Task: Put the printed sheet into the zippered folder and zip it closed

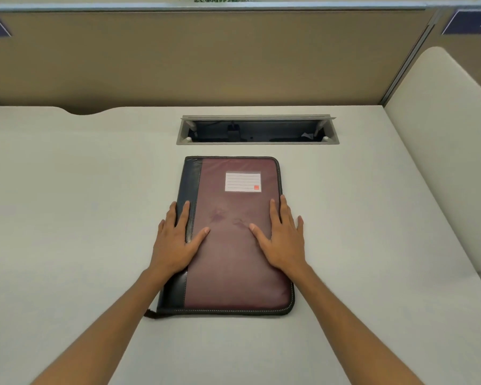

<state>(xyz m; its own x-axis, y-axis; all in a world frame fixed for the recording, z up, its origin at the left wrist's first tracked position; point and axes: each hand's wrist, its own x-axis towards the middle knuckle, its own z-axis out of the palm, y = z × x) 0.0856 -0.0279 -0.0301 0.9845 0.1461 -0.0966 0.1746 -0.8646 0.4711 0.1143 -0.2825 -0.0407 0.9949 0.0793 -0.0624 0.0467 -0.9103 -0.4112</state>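
your left hand (175, 240) lies flat, fingers spread, gripping nothing. it presses on the folder's black spine strip, at abt 9 o'clock from the cover's middle, w/ the outer fingers hanging over the edge toward the tabletop (67, 218).

the zippered folder (233, 259) sits mid-tabletop, cover shut, spine on your left, label pocket (242, 182) up at 12 o'clock of the cover. the zipper track (222, 311) looks shut along the near edge and up the right side, and the pull tab (150, 314) hangs at the near-left corner, abt 7 o'clock, right by your left forearm. judging from that, the zip looks run to its end.

your right hand (282, 240) is also flat and spread, holding nothing, palm on the cover at abt 3 o'clock, little finger off the edge and touching the tabletop.

no printed sheet visible anywhere, so can't tell if it's inside the folder or out of view. if it's inside, the task looks done or v. close, w/ both hands just pressing the folder flat. if not, you'd need to unzip, open, slip the sheet in, and zip again.

beyond the folder at 12 o'clock is the open cable tray (257, 130), w/ the partition wall (206, 59) behind it.
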